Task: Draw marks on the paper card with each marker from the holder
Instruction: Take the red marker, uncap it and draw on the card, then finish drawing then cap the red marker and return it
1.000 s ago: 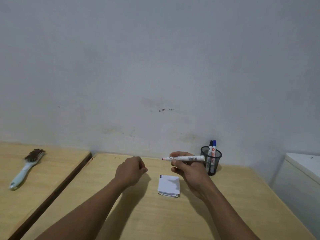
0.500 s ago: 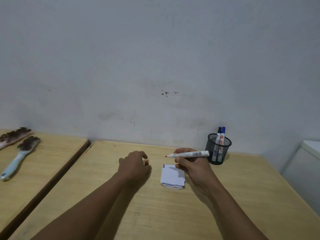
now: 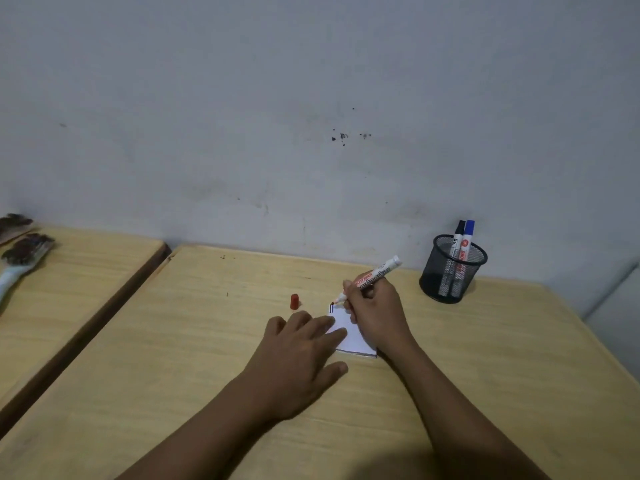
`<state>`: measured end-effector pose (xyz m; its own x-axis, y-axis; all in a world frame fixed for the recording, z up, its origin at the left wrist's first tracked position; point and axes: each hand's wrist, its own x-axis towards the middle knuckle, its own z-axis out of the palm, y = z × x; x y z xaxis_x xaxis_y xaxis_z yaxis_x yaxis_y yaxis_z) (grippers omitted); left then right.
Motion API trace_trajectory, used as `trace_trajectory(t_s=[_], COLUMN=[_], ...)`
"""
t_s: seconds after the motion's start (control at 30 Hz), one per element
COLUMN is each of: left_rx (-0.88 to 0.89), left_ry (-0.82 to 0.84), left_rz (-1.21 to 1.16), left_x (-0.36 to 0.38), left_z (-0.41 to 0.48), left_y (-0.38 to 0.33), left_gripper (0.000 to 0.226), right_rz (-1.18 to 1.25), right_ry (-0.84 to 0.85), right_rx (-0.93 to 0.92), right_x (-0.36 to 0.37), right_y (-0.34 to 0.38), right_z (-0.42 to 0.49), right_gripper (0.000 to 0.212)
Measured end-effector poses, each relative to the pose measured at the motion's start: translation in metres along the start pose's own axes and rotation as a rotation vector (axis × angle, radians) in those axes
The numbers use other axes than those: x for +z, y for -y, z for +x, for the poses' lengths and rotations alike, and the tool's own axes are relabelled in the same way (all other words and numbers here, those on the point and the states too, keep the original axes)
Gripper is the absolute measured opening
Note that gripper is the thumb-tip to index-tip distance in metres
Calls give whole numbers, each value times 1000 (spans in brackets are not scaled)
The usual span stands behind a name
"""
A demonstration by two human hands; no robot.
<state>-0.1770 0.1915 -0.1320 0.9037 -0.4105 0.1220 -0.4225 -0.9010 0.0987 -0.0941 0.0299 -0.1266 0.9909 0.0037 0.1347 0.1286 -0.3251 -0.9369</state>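
Observation:
A small white paper card (image 3: 353, 336) lies on the wooden table (image 3: 207, 358), with short dark lines at its far left corner. My right hand (image 3: 375, 311) grips an uncapped white marker (image 3: 375, 276); its red tip touches that marked corner. My left hand (image 3: 301, 355) lies flat, fingers spread, pressing the card's left edge. The marker's red cap (image 3: 294, 301) stands on the table just left of the card. A black mesh holder (image 3: 452, 277) at the back right holds a black-capped marker (image 3: 458, 237) and a blue-capped marker (image 3: 467, 239).
A second wooden table (image 3: 69, 282) adjoins on the left, separated by a dark gap, with a pale-handled brush (image 3: 19, 263) on it. A grey wall rises directly behind both tables. A white surface (image 3: 613, 303) borders the table's right side.
My left hand set the red cap on the table and flattened onto the card. My right hand tilted the marker down until its tip met the card's far left corner.

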Motion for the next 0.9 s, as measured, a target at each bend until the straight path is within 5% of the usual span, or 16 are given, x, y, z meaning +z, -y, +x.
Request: trace_trajectory(t_s=[0.37, 0.9], left_rx=[-11, -19], left_ry=[178, 183], left_rz=[-108, -113], left_x=[9, 10], left_z=[1, 0], left_y=[8, 6], left_gripper=[67, 65], right_rz=[-94, -228], right_ry=[-91, -96], right_rx=[-31, -24], right_x=[4, 9], right_y=[-16, -18], right_z=[9, 10], right_gripper=[21, 26])
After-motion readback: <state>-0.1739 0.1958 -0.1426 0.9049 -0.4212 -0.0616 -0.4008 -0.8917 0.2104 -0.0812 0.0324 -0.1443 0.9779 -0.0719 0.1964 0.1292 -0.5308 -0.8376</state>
